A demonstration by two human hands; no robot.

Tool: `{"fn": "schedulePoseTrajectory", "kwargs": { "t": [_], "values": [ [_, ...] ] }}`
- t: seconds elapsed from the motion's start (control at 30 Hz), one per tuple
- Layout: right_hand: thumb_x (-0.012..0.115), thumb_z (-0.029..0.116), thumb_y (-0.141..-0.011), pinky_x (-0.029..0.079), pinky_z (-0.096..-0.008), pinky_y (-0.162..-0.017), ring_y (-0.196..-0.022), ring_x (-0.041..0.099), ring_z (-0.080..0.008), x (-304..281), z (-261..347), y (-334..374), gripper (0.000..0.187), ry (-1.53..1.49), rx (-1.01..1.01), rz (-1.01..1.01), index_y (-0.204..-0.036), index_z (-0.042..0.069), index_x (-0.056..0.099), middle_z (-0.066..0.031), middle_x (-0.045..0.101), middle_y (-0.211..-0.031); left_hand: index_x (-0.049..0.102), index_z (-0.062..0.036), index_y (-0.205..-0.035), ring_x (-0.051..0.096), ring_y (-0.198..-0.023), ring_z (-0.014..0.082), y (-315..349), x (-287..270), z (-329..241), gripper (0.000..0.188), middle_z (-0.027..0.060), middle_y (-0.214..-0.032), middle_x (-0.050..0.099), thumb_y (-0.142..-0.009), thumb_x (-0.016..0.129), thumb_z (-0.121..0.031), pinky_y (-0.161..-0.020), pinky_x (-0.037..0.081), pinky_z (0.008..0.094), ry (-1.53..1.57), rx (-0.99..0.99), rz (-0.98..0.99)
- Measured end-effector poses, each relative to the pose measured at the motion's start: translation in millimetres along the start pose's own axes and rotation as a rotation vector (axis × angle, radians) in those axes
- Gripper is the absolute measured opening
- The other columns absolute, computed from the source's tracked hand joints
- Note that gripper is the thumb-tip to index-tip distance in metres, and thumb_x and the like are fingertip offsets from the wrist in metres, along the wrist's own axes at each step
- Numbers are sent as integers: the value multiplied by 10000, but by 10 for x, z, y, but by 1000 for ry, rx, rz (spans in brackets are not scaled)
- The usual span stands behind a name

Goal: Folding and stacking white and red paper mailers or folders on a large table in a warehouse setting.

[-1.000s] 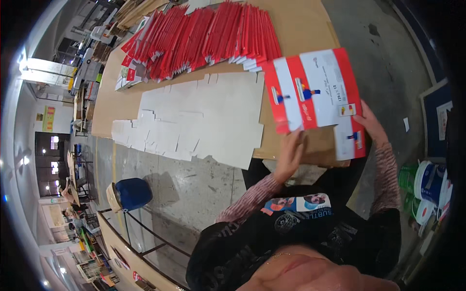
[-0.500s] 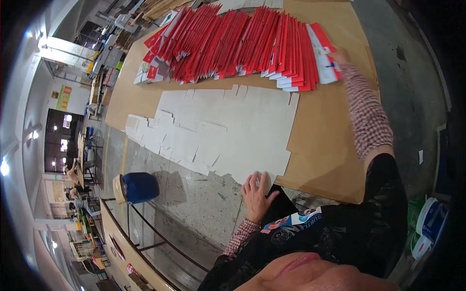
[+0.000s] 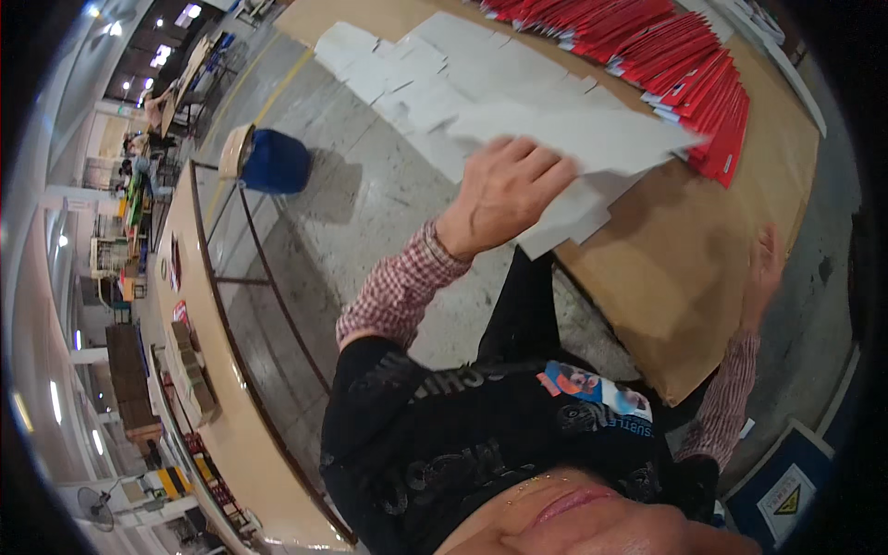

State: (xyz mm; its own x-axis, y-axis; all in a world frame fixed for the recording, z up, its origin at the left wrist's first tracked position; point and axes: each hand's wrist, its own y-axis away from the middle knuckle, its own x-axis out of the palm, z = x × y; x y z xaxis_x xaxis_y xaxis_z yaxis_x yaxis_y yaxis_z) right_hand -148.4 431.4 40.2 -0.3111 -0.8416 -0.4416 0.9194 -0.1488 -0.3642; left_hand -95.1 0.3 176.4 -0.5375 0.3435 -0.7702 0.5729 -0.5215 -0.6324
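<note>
My left hand [image 3: 509, 192] is closed on the near edge of a white die-cut cardboard blank [image 3: 601, 139], fingers curled over it. The blank's near side is raised, and its right corner is blurred. Under it more white cardboard [image 3: 578, 215] shows, overhanging the table's near edge. My right hand [image 3: 764, 273] is by the right edge of the table, away from the blank. Its fingers look stretched out with nothing visible in them, though the hand is slightly blurred. Beyond the blanks leans a long row of flat red folded cartons [image 3: 680, 69].
The table is covered in brown cardboard [image 3: 684, 277]. A blue drum [image 3: 276, 161] stands on the floor to the left. Nearer on the left is another long table [image 3: 208, 370] with a metal frame. A dark blue board with a warning sign [image 3: 784, 490] is at lower right.
My right hand has left the right end of the red carton row and come back toward me. My left hand has taken hold of a white blank and lifted its edge. The view has shifted.
</note>
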Motion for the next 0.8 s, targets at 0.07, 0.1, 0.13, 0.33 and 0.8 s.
{"fn": "schedulePoseTrajectory", "kwargs": {
  "t": [0.07,0.1,0.13,0.33,0.8],
  "values": [
    [528,315,-910,407,-362,-908,-1003,544,-226,-100,1047,404,433,307,-487,-223,-1221,14,497,-100,570,-1095,497,-103,-710,519,-625,188,-257,-283,-262,159,26,-677,493,-625,579,-209,-518,405,314,47,142,-60],
    [528,315,-910,407,-362,-908,-1003,544,-226,-155,1231,620,433,323,-475,-217,-1221,14,497,-100,570,-1095,501,-99,-693,520,-625,184,-303,-329,-562,155,31,-666,499,-616,577,-210,-520,403,303,109,203,-27],
    [522,303,-907,372,-404,-948,-1042,528,-245,-200,1364,816,398,327,-554,-128,-1178,13,516,-100,574,-1100,520,-100,-702,504,-578,170,-280,-233,-838,159,27,-645,497,-611,589,-211,-519,400,295,245,268,30],
    [509,172,-851,247,-487,-1047,-1181,453,-275,-777,871,1969,258,561,-249,480,-1065,46,580,-56,588,-1136,567,-97,-847,557,-817,239,-7,778,-2295,341,68,-818,565,-657,662,-364,-679,432,385,974,477,472],
    [692,237,-763,427,-318,-859,-971,563,-169,-1175,253,2547,564,-11,758,48,-1252,43,489,-100,598,-1087,583,-44,-681,541,-714,280,368,1601,-1959,143,87,-694,593,-691,661,-164,-675,450,362,979,24,599]
  ]
}}
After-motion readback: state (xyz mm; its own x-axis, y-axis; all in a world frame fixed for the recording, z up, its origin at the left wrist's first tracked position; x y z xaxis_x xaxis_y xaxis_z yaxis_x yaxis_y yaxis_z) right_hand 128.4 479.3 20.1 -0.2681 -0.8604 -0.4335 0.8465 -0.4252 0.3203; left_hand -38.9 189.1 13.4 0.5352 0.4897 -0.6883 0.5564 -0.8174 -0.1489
